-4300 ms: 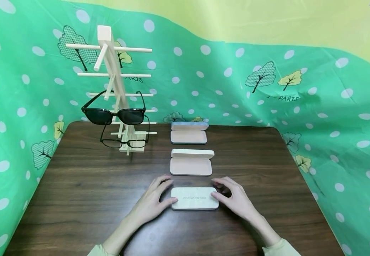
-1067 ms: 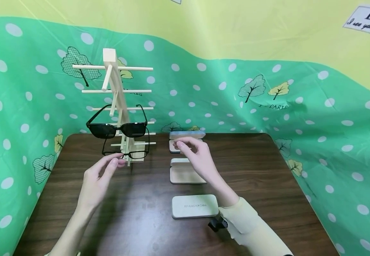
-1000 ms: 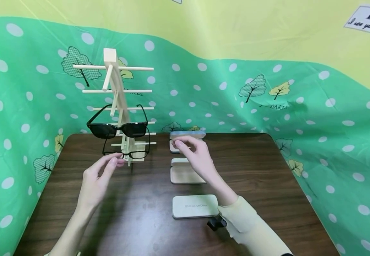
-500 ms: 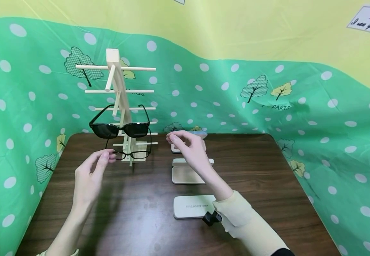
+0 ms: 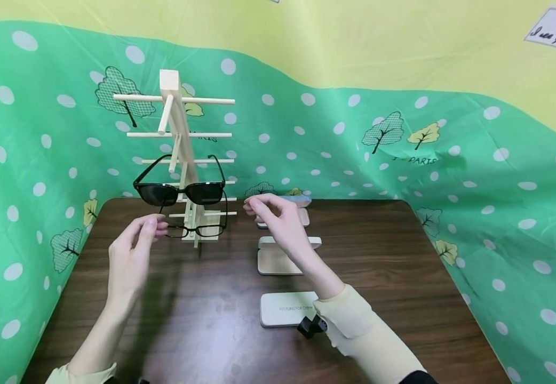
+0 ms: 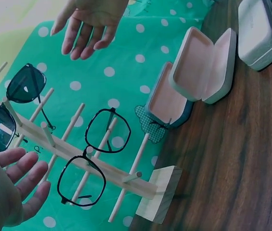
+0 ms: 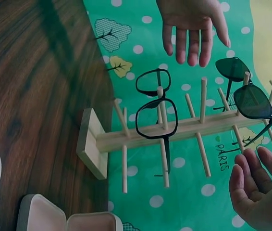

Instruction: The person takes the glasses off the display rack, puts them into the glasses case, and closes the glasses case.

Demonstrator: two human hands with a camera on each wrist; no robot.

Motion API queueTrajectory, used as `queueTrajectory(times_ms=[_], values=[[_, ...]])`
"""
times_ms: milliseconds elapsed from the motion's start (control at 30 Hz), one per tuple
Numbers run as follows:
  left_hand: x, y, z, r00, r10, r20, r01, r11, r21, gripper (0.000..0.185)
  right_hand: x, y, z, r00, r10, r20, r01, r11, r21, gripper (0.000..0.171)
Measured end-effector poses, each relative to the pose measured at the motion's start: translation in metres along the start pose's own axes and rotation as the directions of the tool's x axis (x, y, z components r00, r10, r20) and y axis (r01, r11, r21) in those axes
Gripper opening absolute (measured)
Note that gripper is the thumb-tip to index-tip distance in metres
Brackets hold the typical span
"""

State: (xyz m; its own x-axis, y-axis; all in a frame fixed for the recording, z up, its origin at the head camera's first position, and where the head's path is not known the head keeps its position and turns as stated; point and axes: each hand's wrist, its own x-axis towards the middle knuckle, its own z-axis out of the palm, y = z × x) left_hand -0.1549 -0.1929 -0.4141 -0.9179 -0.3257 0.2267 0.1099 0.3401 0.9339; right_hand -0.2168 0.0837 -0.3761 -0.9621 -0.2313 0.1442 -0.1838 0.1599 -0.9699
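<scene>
Clear-lens glasses (image 5: 195, 231), thin black frame, arms unfolded, hang upright on the wooden rack's (image 5: 182, 160) lowest rungs, just below the black sunglasses (image 5: 179, 192), untouched.

A dark brown wood-grain table (image 5: 403, 277) is backed by a green cloth (image 5: 451, 176) dotted white and printed with trees. Black sunglasses (image 5: 179, 192) and black-rimmed glasses (image 5: 196, 230) are hung on a pale wooden rack (image 5: 177, 122). Cream cases (image 5: 285, 308) are seen.
</scene>
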Motion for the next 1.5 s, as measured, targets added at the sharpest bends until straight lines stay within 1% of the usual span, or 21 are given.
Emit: queueTrajectory(times_ms=[133, 200, 233, 300, 367, 433, 500, 533, 600, 733, 800, 967, 1033, 1167, 1233, 1333, 1400, 1500], values=[[0.009, 0.002, -0.003, 0.999, -0.023, -0.039, 0.023, 1.000, -0.008, 0.040, 0.004, -0.001, 0.004, 1.000, -0.005, -0.003, 0.005, 1.000, 0.018, 0.030], [0.014, 0.003, -0.006, 0.998, -0.041, -0.057, 0.039, 0.999, -0.029, 0.041, 0.007, -0.002, 0.007, 1.000, -0.006, 0.000, 0.006, 1.000, 0.028, 0.032], [0.016, 0.004, -0.007, 0.997, -0.048, -0.061, 0.045, 0.998, -0.047, 0.042, 0.008, -0.002, 0.008, 1.000, -0.005, -0.002, 0.005, 1.000, 0.031, 0.032], [0.022, 0.006, -0.010, 0.995, -0.076, -0.059, 0.068, 0.989, -0.130, 0.042, 0.011, -0.003, 0.010, 1.000, -0.006, -0.005, 0.006, 0.999, 0.034, 0.033], [0.029, 0.008, -0.011, 0.993, -0.114, -0.037, 0.102, 0.964, -0.245, 0.043, 0.013, -0.004, 0.012, 1.000, -0.006, -0.015, 0.006, 0.999, 0.035, 0.032], [0.035, 0.010, -0.012, 0.988, -0.153, -0.008, 0.141, 0.923, -0.358, 0.042, 0.016, -0.006, 0.014, 1.000, -0.003, -0.027, 0.004, 0.999, 0.036, 0.030], [0.040, 0.011, -0.013, 0.982, -0.189, 0.015, 0.176, 0.884, -0.433, 0.040, 0.018, -0.008, 0.016, 0.999, 0.000, -0.034, 0.001, 0.999, 0.039, 0.029], [0.043, 0.011, -0.014, 0.980, -0.200, 0.022, 0.188, 0.873, -0.450, 0.040, 0.019, -0.009, 0.017, 0.999, 0.001, -0.036, 0.001, 0.999, 0.044, 0.030], [0.046, 0.012, -0.014, 0.977, -0.212, 0.028, 0.201, 0.865, -0.459, 0.037, 0.021, -0.010, 0.019, 0.999, 0.003, -0.038, -0.001, 0.999, 0.053, 0.031], [0.050, 0.015, -0.015, 0.972, -0.232, 0.029, 0.219, 0.857, -0.466, 0.033, 0.025, -0.013, 0.023, 0.999, 0.017, -0.047, -0.014, 0.998, 0.054, 0.033], [0.052, 0.016, -0.016, 0.972, -0.230, 0.040, 0.222, 0.854, -0.470, 0.031, 0.027, -0.014, 0.025, 0.998, 0.026, -0.051, -0.024, 0.998, 0.053, 0.032], [0.056, 0.020, -0.019, 0.973, -0.215, 0.079, 0.225, 0.831, -0.508, 0.030, 0.032, -0.017, 0.029, 0.998, 0.043, -0.042, -0.039, 0.996, 0.074, 0.032], [0.057, 0.022, -0.020, 0.973, -0.211, 0.088, 0.226, 0.821, -0.525, 0.029, 0.033, -0.017, 0.031, 0.998, 0.047, -0.038, -0.044, 0.995, 0.087, 0.033], [0.058, 0.025, -0.019, 0.975, -0.200, 0.100, 0.222, 0.809, -0.544, 0.027, 0.035, -0.020, 0.033, 0.998, 0.059, -0.037, -0.055, 0.993, 0.105, 0.033], [0.059, 0.027, -0.019, 0.975, -0.198, 0.105, 0.223, 0.810, -0.543, 0.027, 0.036, -0.020, 0.034, 0.997, 0.064, -0.038, -0.060, 0.992, 0.110, 0.033], [0.059, 0.028, -0.017, 0.975, -0.202, 0.095, 0.222, 0.820, -0.528, 0.027, 0.036, -0.020, 0.035, 0.997, 0.070, -0.038, -0.064, 0.990, 0.122, 0.034], [0.059, 0.029, -0.016, 0.975, -0.210, 0.074, 0.218, 0.833, -0.509, 0.027, 0.037, -0.021, 0.037, 0.996, 0.075, -0.038, -0.069, 0.990, 0.124, 0.034], [0.059, 0.029, -0.016, 0.975, -0.218, 0.038, 0.208, 0.844, -0.494, 0.027, 0.038, -0.022, 0.039, 0.996, 0.083, -0.035, -0.077, 0.988, 0.133, 0.033]])
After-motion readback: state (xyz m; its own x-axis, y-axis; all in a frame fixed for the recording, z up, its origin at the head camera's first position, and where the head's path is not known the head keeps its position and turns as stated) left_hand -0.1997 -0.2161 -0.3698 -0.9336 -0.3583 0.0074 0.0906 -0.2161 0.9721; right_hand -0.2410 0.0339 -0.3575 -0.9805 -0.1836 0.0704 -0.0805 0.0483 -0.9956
